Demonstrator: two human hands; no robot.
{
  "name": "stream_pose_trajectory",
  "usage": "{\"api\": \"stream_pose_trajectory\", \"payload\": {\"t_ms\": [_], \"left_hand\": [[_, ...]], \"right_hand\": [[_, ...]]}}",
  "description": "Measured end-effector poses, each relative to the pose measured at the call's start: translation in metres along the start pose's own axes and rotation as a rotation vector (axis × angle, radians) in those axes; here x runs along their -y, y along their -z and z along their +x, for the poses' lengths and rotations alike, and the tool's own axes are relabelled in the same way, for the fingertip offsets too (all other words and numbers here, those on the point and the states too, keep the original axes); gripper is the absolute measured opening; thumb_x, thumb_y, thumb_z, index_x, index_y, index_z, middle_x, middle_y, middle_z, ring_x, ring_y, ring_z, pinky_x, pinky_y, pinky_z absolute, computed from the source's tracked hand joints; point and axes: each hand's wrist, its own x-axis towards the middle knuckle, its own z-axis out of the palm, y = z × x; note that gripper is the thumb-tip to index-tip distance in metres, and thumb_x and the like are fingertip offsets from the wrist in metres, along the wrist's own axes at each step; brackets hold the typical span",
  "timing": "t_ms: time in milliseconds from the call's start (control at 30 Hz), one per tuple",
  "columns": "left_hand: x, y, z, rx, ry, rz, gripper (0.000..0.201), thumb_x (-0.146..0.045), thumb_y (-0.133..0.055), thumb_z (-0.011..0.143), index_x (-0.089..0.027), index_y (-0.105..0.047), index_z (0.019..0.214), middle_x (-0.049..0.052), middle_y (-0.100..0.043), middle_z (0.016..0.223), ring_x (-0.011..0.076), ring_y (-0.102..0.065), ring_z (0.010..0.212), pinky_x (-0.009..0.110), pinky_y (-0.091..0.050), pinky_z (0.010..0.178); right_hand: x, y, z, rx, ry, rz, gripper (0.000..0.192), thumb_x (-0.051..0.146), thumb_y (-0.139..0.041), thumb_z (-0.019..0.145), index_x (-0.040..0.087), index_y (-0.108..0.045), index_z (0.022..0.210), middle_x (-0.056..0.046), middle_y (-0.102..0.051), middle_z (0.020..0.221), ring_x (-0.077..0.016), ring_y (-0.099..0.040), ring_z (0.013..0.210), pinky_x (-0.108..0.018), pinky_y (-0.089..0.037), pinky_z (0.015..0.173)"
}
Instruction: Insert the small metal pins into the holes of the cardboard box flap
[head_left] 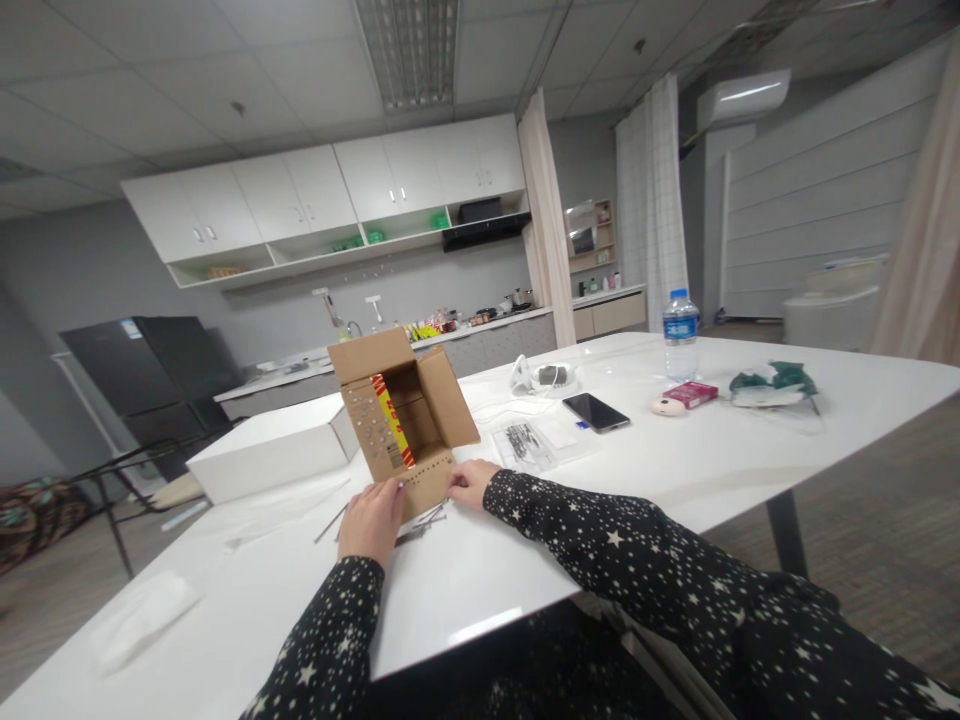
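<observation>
kitchen-office room, white desk (675,470) in the foreground, cupboards and counter behind.

item 1: small cardboard box (401,420), lying on its side near the desk's near edge, flaps open toward the camera. contents: a red-and-yellow printed insert against the left inner wall; the rest of the interior looks bare. dotted hole pattern on the left flap and the lower flap.

item 2: left hand (373,520), fingers curled loosely, resting against the box's lower left corner. right hand (471,482), fingers spread flat on the lower flap, pressing rather than gripping.

item 3: thin metal pieces (420,525), perhaps nails or screws, loose on the desk just beside the box and between the hands.

risk: the box sits tipped on one side; a push on the flap could slide or roll it, and the loose metal pieces could scatter off the near edge.

outward: clear packet (529,442), white box (274,450), phone (596,411), water bottle (681,335), red pack (691,394).
</observation>
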Motion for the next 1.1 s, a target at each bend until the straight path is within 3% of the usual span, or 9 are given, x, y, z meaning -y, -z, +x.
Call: {"api": "stream_pose_trajectory", "payload": {"t_ms": [267,633,1100], "left_hand": [[0.015,-0.017,0.006,-0.144,0.033,-0.183,0.034,-0.038,-0.035,0.086,-0.021,-0.063,0.095,0.006,-0.067,0.086,0.0201,-0.06,0.082,0.032,-0.044,0.075],[0.015,-0.017,0.007,-0.163,0.113,-0.37,0.025,-0.038,-0.042,0.083,-0.022,-0.059,0.091,0.003,-0.067,0.082,0.017,-0.062,0.076,0.03,-0.045,0.073],[0.009,-0.013,0.007,-0.186,0.034,-0.209,0.022,-0.034,-0.038,0.086,-0.021,-0.055,0.091,0.002,-0.067,0.079,0.0178,-0.061,0.077,0.03,-0.041,0.073]], "right_hand": [[-0.002,-0.003,0.003,0.001,0.012,-0.009,0.023,0.033,-0.054,0.073,0.023,-0.07,0.085,-0.001,-0.067,0.08,-0.014,-0.058,0.07,-0.022,-0.038,0.058],[-0.003,-0.002,0.002,-0.007,0.015,0.009,0.024,0.034,-0.053,0.072,0.023,-0.07,0.085,-0.001,-0.067,0.079,-0.0134,-0.057,0.069,-0.022,-0.038,0.058],[-0.008,-0.008,0.007,-0.013,0.019,0.003,0.024,0.036,-0.054,0.073,0.023,-0.07,0.087,-0.001,-0.067,0.079,-0.0135,-0.058,0.069,-0.022,-0.038,0.059]]}}
